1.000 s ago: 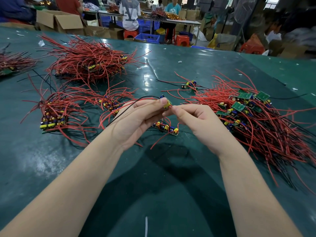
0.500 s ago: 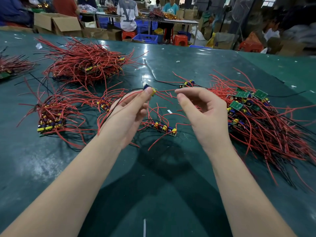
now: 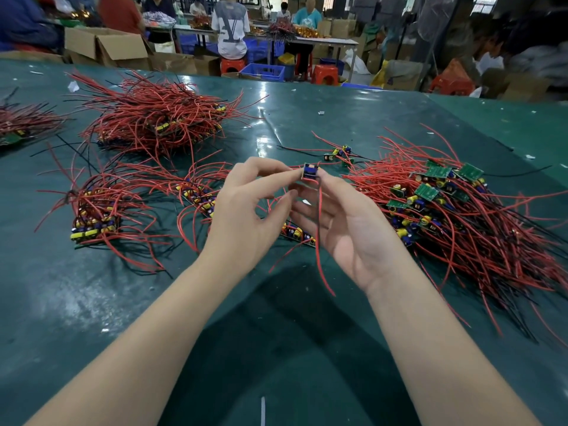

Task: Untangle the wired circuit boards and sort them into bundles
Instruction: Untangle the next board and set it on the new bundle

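A small circuit board (image 3: 310,171) with a blue part is held up between both hands above the green table (image 3: 92,302). My left hand (image 3: 246,216) pinches its left side with thumb and forefinger. My right hand (image 3: 347,229), palm up, pinches its right side; the board's red wire (image 3: 319,241) hangs down across that palm. A tangled heap of boards with red wires (image 3: 461,216) lies to the right. A short row of boards (image 3: 296,233) lies under the hands. Sorted bundles lie at left (image 3: 92,219) and left of centre (image 3: 199,195).
A big pile of red wires (image 3: 153,118) sits at the far left, another pile (image 3: 21,124) at the left edge. A loose board (image 3: 338,153) lies beyond the hands. People, cardboard boxes (image 3: 104,47) and stools stand behind the table's far edge.
The hands had moved apart with the board in my left hand; now they have come together again, both pinching the board, and my right palm has turned upward.
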Demonstrator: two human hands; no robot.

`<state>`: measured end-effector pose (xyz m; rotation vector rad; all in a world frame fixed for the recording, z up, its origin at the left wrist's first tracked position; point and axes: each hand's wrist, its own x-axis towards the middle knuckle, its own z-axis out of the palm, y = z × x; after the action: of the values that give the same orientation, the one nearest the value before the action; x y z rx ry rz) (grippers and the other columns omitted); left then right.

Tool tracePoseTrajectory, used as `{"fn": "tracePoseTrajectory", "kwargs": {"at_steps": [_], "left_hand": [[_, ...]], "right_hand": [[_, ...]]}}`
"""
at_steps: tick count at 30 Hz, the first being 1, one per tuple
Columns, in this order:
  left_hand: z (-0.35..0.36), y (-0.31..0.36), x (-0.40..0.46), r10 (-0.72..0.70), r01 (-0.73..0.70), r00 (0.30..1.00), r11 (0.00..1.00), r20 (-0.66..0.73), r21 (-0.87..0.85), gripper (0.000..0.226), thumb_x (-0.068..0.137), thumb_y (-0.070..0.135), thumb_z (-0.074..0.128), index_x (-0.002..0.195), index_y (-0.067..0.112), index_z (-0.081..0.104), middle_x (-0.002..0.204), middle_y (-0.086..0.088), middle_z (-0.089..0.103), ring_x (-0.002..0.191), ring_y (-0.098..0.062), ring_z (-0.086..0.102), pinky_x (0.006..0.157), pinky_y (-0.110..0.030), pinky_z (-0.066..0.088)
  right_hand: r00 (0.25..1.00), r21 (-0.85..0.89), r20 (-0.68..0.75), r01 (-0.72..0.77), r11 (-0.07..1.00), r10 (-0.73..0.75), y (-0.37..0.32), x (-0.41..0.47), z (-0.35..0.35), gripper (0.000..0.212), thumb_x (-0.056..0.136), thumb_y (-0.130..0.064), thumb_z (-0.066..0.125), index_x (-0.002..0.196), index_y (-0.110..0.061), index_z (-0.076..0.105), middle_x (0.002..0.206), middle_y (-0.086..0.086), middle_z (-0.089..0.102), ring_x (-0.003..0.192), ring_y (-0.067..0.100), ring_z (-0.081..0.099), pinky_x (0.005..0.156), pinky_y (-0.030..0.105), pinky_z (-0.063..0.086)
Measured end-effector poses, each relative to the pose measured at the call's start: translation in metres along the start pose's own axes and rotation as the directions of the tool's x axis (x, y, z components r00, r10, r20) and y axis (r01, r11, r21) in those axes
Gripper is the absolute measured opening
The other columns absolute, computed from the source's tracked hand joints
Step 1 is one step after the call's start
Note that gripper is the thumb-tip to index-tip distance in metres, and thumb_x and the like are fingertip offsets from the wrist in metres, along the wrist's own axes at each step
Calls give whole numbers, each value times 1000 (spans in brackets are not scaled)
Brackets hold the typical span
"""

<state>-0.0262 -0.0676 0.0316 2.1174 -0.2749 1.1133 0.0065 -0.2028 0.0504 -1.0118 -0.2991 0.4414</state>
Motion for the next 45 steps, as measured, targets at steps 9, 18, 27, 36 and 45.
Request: {"fn": "tracePoseTrajectory", "kwargs": {"at_steps": [9, 18, 27, 36, 45], "left_hand": [[-1, 9, -1, -189, 194, 981, 955, 43, -224, 26, 89, -5, 57, 96, 17, 70, 95, 1, 67, 91, -12, 64, 79, -23, 51], [-2, 3, 2, -428, 462, 886, 854, 180, -239, 29, 90, -4, 51, 85, 16, 72, 83, 3, 72, 81, -9, 68, 80, -29, 56], [-6, 5, 4, -504, 653, 755, 527, 418, -544, 17, 70, 31, 69, 79, 19, 78, 88, -4, 73, 84, -16, 63, 81, -27, 51], [-6, 3, 6, -527, 668, 734, 443, 429, -598, 13, 82, 8, 65, 94, 6, 70, 71, 5, 72, 63, -2, 62, 67, -14, 49], [-6, 4, 8, -572, 671, 712, 381, 408, -636, 14, 89, 2, 58, 96, 9, 69, 84, -3, 75, 76, -10, 69, 79, -20, 55]], "right_hand": [[1000, 72, 16, -22, 997, 21, -7, -1, -4, 17, 92, -2, 49, 90, -5, 65, 84, 11, 73, 79, 20, 71, 78, 29, 59], [1000, -46, 27, -15, 999, 16, -8, -2, -5, 12, 91, 2, 51, 93, -2, 62, 70, 7, 68, 65, 19, 66, 70, 28, 59], [992, -453, 81, -49, 890, 95, -5, -6, -8, 11, 89, -1, 59, 93, -8, 66, 84, 14, 57, 73, 15, 56, 75, 28, 58], [996, -475, 66, -27, 880, 66, -1, -3, -11, 11, 88, -5, 63, 91, -11, 72, 88, 6, 69, 82, 14, 63, 86, 36, 57], [998, -502, -12, 52, 863, -68, 4, -1, -12, 14, 81, 2, 71, 89, -9, 69, 79, 6, 72, 74, 16, 67, 79, 35, 59]]}}
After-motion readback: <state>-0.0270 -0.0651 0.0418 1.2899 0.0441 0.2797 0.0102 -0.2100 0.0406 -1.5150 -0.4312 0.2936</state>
